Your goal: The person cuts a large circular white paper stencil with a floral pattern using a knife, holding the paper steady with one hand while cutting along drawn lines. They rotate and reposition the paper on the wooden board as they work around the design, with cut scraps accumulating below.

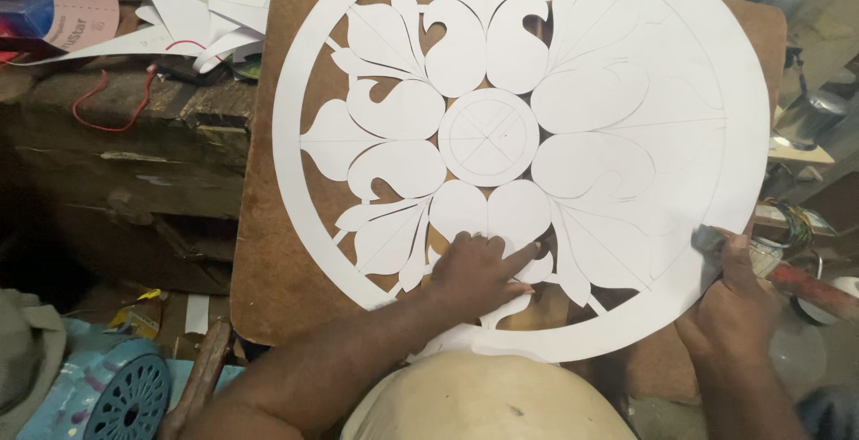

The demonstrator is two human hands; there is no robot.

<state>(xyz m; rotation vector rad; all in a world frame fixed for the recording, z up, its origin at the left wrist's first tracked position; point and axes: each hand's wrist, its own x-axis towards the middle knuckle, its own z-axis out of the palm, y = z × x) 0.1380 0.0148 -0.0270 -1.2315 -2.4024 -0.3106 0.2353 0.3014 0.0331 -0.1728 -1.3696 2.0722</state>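
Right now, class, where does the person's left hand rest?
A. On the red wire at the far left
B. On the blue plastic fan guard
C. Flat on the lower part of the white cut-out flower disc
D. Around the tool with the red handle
C: the left hand lies spread on the lower petals of the white paper disc, while the right hand holds the red-handled tool at the disc's right edge.

My single head camera looks steeply down from close above at the round white paper cutout (523,149) on its brown board (277,261), forearms entering from the bottom edge.
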